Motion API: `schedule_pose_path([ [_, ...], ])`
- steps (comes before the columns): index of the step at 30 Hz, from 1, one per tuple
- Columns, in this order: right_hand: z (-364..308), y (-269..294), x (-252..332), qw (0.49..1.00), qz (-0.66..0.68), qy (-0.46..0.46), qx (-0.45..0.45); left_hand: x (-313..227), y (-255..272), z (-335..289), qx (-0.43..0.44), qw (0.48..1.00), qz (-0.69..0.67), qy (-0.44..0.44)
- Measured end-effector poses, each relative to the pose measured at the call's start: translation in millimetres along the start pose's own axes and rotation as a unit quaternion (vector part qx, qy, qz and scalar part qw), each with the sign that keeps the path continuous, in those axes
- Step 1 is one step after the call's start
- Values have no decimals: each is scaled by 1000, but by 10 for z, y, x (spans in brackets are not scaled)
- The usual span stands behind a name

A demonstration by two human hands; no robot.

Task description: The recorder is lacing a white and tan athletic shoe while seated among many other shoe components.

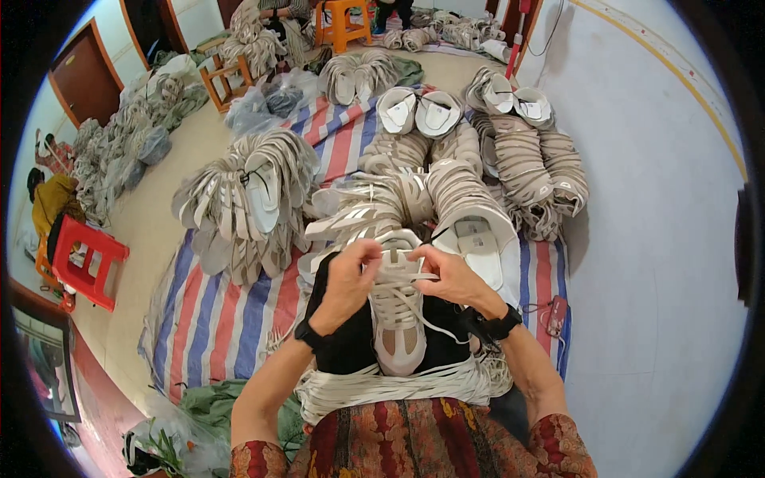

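A beige and white sneaker upper lies between my knees, toe toward me, with a pale shoelace crossing its front. At the left of its tongue, my left hand is closed in a pinch; what sits between the fingertips is hidden. On the other side, my right hand pinches the shoelace, and a loose length of it hangs in a curve below that hand. A thick bundle of white laces lies across my lap.
Stacks of nested shoe uppers stand ahead on a striped sheet, with more along the white wall. A red stool, an orange stool and a wooden stool stand farther off. People sit at left and back.
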State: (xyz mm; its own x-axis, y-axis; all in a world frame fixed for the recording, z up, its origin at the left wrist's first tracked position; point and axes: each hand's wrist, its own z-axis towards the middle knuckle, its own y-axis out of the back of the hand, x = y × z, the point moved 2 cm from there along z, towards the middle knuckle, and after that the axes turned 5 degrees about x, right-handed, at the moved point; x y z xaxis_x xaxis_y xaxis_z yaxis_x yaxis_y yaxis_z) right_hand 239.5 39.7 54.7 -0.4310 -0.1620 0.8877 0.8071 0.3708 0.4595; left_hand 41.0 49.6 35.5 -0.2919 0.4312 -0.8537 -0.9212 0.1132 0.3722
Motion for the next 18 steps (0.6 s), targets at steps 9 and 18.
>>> schedule_pose_path([
  [9, 26, 141, -139, 946, -266, 178, 56, 23, -450, 220, 160, 982, 85, -54],
  [18, 63, 160, -322, 905, -354, 233, 44, -48, -544, 149, 200, 945, 215, -142],
])
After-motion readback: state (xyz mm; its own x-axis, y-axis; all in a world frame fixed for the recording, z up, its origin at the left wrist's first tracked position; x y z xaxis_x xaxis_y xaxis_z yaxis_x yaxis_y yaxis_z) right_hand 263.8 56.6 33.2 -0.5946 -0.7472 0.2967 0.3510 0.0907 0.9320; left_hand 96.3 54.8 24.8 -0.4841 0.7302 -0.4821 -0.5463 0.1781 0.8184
